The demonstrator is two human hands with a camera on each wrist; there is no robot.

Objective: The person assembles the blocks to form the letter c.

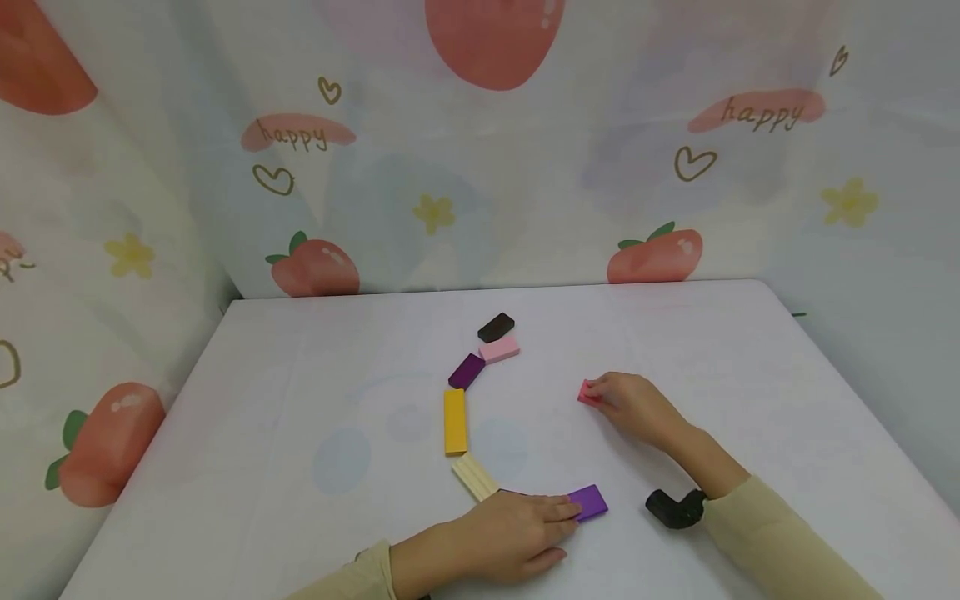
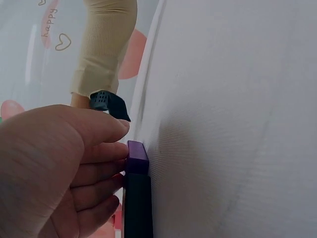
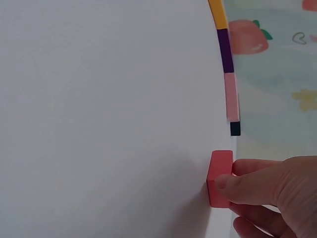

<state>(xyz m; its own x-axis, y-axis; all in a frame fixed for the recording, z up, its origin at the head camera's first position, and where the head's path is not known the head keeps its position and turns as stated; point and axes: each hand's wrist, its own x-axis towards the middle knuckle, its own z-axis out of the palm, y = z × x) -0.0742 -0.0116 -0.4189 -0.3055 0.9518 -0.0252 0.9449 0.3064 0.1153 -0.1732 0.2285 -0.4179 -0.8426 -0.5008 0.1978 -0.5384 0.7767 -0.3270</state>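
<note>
A curved row of flat blocks lies on the white table (image 1: 300,400): black (image 1: 496,327), pink (image 1: 498,350), dark purple (image 1: 467,371), yellow (image 1: 454,422), cream (image 1: 474,477) and violet (image 1: 588,502). My left hand (image 1: 561,517) lies flat at the near end, its straight fingertips (image 2: 116,151) touching the violet block (image 2: 137,157). A dark block (image 2: 137,208) sits just behind that one, mostly hidden under the hand. Apart from the row on the right, a red block (image 1: 587,392) stands on the table, and my right hand (image 1: 607,397) pinches this red block (image 3: 220,177) between thumb and fingers.
A strawberry-print curtain (image 1: 480,167) walls the table at the back and both sides. A black wrist strap (image 1: 675,508) sits on my right forearm. The yellow (image 3: 218,12), purple (image 3: 225,49), pink (image 3: 231,96) and black (image 3: 235,128) blocks show beyond the red one.
</note>
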